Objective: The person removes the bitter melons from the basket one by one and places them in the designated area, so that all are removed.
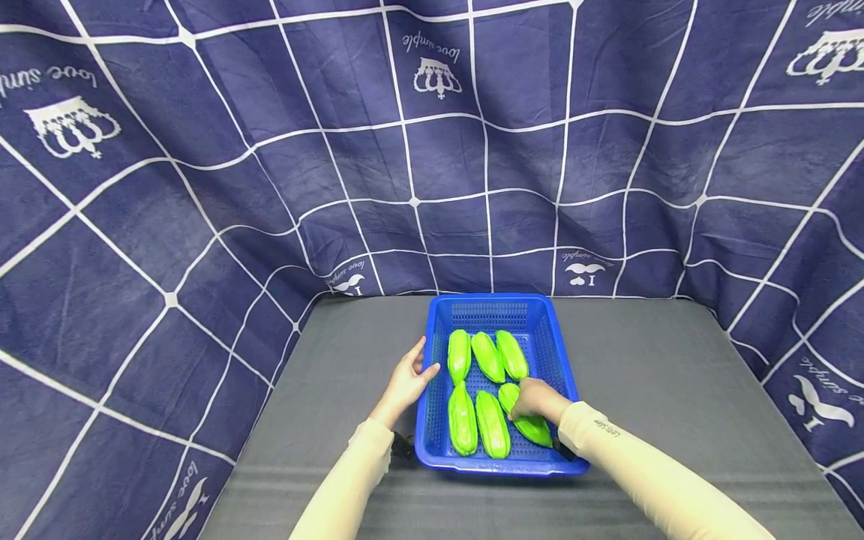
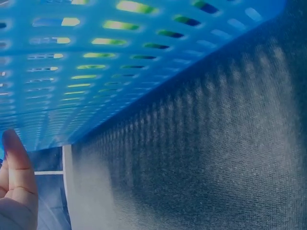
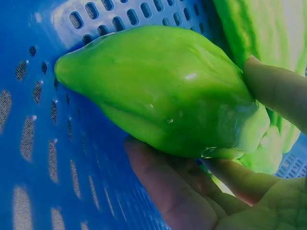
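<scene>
A blue perforated basket [image 1: 498,468] holds several glossy green papayas [image 1: 493,424] in two rows. At the front right inside it, my right hand [image 1: 538,397] grips one green papaya [image 3: 158,91], with the thumb on one side and the fingers on the other. That papaya lies tilted, its pointed end towards the basket wall; the hand covers part of it. Outside the left wall, my left hand [image 1: 407,381] is beside the rim with thumb and fingers spread. In the left wrist view, only part of the left hand [image 2: 19,187] shows, close to the basket's side.
The basket stands on a table with a dark grey cloth [image 1: 648,375]. Behind and at the sides hangs a navy curtain [image 1: 526,157] with white grid lines and printed motifs. Through slots in the basket wall [image 2: 62,110], green shows in the left wrist view.
</scene>
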`<state>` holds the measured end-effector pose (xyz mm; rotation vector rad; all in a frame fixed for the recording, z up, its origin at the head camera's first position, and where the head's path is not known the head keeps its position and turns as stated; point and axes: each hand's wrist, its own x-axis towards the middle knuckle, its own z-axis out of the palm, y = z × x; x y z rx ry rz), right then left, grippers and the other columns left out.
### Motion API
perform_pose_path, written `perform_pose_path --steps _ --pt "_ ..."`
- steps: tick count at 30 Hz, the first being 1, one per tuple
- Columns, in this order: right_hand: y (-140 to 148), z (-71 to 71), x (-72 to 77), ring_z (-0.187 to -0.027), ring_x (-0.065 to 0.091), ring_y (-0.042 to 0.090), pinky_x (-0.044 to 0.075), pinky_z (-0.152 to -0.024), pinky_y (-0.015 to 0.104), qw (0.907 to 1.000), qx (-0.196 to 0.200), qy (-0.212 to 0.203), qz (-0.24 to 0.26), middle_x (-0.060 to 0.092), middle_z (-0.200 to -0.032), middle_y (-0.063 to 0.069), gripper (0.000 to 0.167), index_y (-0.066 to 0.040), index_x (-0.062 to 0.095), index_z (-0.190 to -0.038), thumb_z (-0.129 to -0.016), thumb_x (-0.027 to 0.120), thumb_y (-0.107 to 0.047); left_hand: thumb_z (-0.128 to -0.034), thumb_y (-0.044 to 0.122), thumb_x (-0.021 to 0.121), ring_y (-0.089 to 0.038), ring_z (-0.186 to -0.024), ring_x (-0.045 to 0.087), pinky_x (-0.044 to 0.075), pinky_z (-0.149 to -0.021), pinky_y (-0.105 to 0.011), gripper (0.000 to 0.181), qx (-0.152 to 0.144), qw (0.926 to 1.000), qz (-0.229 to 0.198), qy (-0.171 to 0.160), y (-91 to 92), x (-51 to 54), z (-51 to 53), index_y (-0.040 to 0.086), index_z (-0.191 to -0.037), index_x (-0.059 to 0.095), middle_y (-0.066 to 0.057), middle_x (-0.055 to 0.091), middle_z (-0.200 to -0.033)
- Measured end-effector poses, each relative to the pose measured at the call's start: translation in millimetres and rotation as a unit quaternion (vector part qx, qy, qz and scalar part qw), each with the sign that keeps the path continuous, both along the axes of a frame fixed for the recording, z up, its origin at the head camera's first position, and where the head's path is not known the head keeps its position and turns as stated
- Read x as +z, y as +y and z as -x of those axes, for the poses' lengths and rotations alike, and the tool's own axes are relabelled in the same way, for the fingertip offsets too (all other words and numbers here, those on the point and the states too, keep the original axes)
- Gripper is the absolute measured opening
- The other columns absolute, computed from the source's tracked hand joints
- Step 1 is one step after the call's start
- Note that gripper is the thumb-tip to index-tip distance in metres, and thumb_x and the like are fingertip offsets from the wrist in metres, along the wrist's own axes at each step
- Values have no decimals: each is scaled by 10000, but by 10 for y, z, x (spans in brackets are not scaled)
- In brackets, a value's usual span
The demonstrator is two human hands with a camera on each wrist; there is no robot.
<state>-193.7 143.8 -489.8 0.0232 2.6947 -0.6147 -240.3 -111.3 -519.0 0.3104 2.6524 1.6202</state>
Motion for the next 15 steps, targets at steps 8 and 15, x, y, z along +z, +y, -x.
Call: perform_pose_path --steps 8,15 --pt "-6 -1 19 -760 565 233 551 -754 391 10000 -21 -2 15 582 -802 103 383 36 571 -857 -708 861 -164 -895 96 698 -266 -846 648 579 -798 -421 685 -41 9999 90 51 -7 37 28 -54 -1478 372 -211 576 -1028" --pt "19 -7 8 -756 566 236 548 -726 379 9999 -62 -32 146 580 -806 103 384 27 569 -850 -700 865 -167 -893 70 695 -276 -853 671 590 -814 -442 692 -125 9999 -26 -54 -12 42 21 -59 -1483 357 -207 608 -988"
